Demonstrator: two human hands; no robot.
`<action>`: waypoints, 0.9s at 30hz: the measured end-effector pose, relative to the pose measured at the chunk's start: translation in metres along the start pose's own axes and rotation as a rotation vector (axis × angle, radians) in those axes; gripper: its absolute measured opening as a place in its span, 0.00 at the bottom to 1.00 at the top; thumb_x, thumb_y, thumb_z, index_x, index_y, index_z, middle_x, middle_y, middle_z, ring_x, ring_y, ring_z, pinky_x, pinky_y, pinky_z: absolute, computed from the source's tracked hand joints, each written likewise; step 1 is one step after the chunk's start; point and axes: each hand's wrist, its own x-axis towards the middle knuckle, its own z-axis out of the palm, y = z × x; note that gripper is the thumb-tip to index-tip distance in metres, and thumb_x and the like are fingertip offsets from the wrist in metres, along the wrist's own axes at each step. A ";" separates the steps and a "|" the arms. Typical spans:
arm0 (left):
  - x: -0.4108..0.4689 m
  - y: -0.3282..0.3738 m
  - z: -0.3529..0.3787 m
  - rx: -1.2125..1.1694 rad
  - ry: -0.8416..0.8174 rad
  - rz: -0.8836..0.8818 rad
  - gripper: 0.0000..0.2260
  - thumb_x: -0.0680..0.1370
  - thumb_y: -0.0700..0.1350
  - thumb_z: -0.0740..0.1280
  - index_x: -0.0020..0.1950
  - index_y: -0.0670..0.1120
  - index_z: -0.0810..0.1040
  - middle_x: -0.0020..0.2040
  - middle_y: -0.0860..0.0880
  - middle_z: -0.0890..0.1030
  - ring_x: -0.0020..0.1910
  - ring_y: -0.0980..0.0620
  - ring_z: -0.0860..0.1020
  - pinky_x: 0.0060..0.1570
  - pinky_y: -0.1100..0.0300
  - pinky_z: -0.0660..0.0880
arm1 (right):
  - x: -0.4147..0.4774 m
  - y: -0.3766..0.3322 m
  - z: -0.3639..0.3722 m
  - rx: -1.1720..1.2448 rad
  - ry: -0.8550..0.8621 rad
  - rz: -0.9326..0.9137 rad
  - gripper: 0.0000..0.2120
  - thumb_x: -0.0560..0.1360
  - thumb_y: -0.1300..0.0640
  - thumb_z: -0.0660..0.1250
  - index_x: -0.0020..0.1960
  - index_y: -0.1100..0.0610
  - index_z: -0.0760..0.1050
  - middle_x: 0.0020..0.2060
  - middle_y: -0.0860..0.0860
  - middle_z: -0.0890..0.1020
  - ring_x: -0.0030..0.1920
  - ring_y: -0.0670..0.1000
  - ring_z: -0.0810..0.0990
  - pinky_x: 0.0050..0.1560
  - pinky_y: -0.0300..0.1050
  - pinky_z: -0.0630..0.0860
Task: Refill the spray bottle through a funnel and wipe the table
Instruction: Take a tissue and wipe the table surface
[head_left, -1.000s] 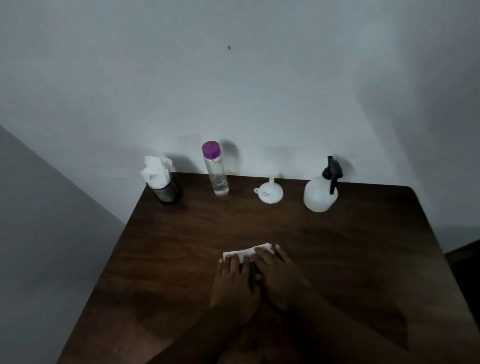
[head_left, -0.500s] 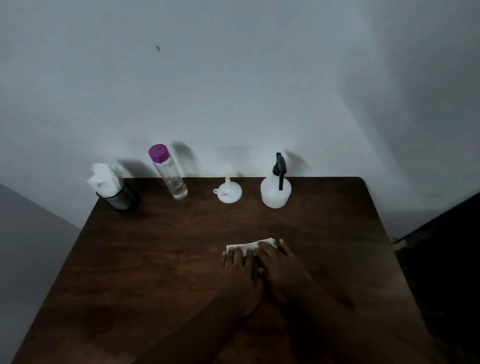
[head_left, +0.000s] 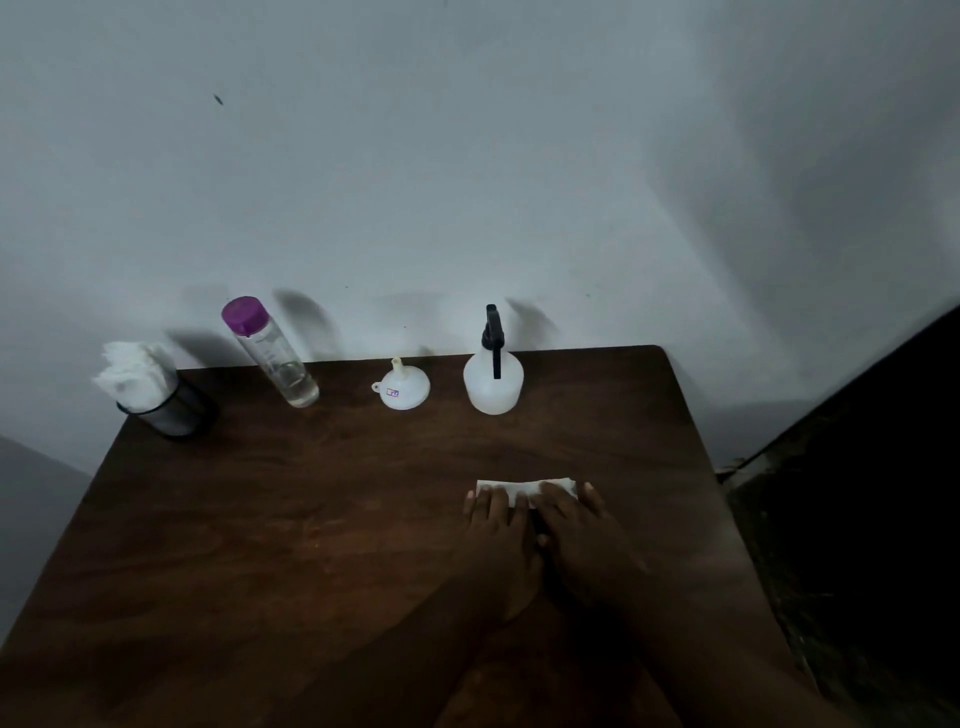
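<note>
Both hands are lying flat and side by side on the wooden table (head_left: 260, 519). The left hand (head_left: 498, 530) and right hand (head_left: 576, 530) are pressing with straight fingers on a folded white tissue (head_left: 519, 487), not grasping it. Its long axis is running left to right. The spray bottle (head_left: 492, 387) is standing well apart, straight ahead of the left hand.

Bare left hand (head_left: 500, 538), bare right hand (head_left: 583, 540), bare forearms (head_left: 410, 649)
</note>
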 end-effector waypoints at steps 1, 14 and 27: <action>0.002 0.003 0.002 -0.001 -0.002 0.007 0.30 0.86 0.58 0.50 0.85 0.45 0.52 0.85 0.37 0.51 0.85 0.39 0.46 0.81 0.44 0.35 | -0.006 0.004 0.002 -0.022 -0.028 -0.025 0.28 0.85 0.47 0.51 0.82 0.54 0.52 0.82 0.52 0.52 0.81 0.53 0.46 0.77 0.57 0.33; 0.001 0.002 0.016 0.073 -0.053 0.126 0.31 0.86 0.61 0.47 0.86 0.48 0.49 0.85 0.38 0.48 0.85 0.39 0.44 0.78 0.45 0.31 | -0.053 -0.013 -0.012 -0.107 0.074 0.003 0.28 0.75 0.44 0.53 0.58 0.56 0.85 0.57 0.54 0.86 0.58 0.54 0.84 0.71 0.53 0.48; -0.029 -0.027 -0.001 0.063 -0.115 0.158 0.30 0.87 0.59 0.49 0.86 0.47 0.48 0.85 0.39 0.46 0.85 0.40 0.41 0.80 0.43 0.33 | -0.042 -0.051 0.001 -0.074 0.038 0.020 0.32 0.84 0.44 0.42 0.68 0.60 0.77 0.67 0.58 0.79 0.68 0.58 0.77 0.76 0.48 0.38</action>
